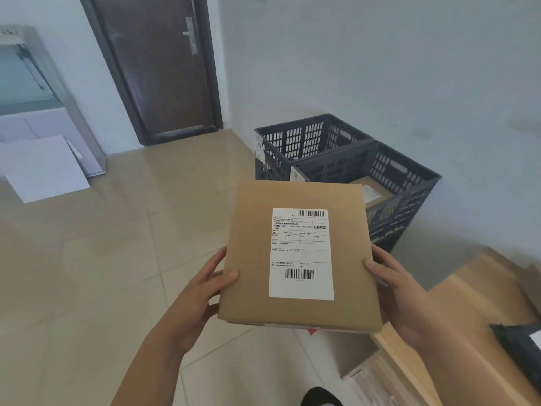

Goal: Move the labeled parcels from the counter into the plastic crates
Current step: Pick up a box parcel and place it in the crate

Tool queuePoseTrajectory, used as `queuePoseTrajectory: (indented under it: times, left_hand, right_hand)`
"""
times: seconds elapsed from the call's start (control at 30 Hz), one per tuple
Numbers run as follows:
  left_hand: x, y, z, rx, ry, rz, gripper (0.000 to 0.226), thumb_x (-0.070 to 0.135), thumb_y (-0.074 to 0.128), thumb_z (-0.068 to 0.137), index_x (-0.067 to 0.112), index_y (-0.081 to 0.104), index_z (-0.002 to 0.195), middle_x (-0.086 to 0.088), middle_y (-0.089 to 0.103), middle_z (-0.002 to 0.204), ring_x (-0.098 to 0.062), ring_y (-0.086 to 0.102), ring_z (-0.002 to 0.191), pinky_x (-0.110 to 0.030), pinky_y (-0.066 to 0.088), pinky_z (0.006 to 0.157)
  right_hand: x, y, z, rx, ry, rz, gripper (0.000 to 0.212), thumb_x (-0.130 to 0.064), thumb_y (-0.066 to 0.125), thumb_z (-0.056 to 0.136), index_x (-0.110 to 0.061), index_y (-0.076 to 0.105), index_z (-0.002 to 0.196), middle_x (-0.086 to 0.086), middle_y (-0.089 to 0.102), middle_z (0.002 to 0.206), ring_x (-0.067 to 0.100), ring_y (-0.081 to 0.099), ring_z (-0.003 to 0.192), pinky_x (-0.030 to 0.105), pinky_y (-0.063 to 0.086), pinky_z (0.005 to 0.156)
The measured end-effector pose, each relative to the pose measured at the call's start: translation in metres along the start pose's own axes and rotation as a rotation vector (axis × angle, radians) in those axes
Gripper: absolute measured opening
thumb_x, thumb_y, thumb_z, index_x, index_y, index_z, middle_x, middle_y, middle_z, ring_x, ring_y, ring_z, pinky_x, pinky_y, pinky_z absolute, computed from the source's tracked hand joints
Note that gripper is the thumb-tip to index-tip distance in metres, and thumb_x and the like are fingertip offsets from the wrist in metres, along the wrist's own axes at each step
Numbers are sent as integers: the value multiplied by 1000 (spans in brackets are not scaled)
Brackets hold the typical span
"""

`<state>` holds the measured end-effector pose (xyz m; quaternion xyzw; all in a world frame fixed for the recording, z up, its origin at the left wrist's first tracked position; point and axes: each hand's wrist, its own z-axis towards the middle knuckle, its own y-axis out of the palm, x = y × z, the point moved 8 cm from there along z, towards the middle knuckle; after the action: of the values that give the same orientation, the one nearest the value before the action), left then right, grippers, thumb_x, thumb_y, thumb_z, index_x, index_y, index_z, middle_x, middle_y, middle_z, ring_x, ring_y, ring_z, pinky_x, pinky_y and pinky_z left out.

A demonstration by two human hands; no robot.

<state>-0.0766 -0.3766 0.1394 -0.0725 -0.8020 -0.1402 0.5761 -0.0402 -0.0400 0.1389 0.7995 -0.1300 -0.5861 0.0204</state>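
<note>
Above the tiled floor [102, 259], held flat between both hands: brown parcel [301, 256], label [301, 254] face up, long axis running away from the body toward the two dark plastic crates [389, 183] against the wall [380, 60]. Left hand [205, 291] clasping the parcel's left edge, thumb on top; right hand [398, 288] clasping the right edge likewise. Near crate already holding another labeled box [371, 191]; wooden counter [468, 332] at lower right.

Both forearms extended, left hand [202, 291] and right hand [395, 291] clasping opposite sides
</note>
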Motion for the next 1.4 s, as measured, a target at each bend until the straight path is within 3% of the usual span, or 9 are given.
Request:
queuePoseTrajectory:
  times: [0.13,0.3,0.43,0.67,0.83,0.93,1.27,1.4]
  left_hand:
    - [0,-30,27,33,-17,-29,67,51,80,72,58,58,135,2,71,133,-14,67,122,-55,51,106]
    - [12,-72,76,84,-33,-50,71,49,84,69,56,59,135,0,72,131,-16,68,121,-51,53,101]
    - [36,-104,125,104,-51,-28,63,39,79,78,56,59,136,0,72,130,-18,68,122,-47,53,95]
    - [72,-147,208,122,-67,-11,72,39,85,73,56,57,137,-2,70,134,-21,68,122,-47,52,95]
    - [71,-172,247,114,-104,-30,71,36,85,75,55,56,138,-2,69,136,-21,68,122,-44,53,93]
    - [68,-187,271,94,-128,-34,71,34,83,76,55,56,139,-3,69,136,-22,67,123,-45,54,93]
    - [80,-231,380,-178,-203,-2,77,40,90,69,56,57,136,-4,70,134,-22,69,120,-36,61,81]
    - [99,-242,432,-335,-223,27,76,40,91,68,57,58,135,-2,70,134,-23,70,118,-36,62,77]
  right_hand:
    - [0,23,35,14,36,-24,51,-38,71,86,-41,63,136,2,75,126,30,72,115,58,51,105]
    - [-3,54,102,6,40,-41,49,-40,72,80,-45,66,129,-3,77,118,20,77,100,48,54,87]
    - [-13,79,168,-25,60,-22,48,-37,70,86,-41,64,134,-1,76,120,21,76,101,45,56,81]
    - [-25,116,272,-50,103,38,46,-41,74,81,-44,65,125,-11,78,110,12,77,91,35,56,73]
    - [-21,129,317,-87,149,49,51,-35,80,80,-37,66,130,0,75,126,28,73,112,52,55,93]
    - [-14,133,333,-42,168,51,50,-30,78,84,-34,65,133,1,74,126,28,73,113,51,56,95]
    - [-9,161,353,176,130,108,53,-32,72,83,-32,63,135,-1,75,126,24,74,111,46,55,93]
    - [-22,182,354,313,92,134,39,-28,68,93,-34,65,132,-1,76,124,22,75,108,43,55,89]
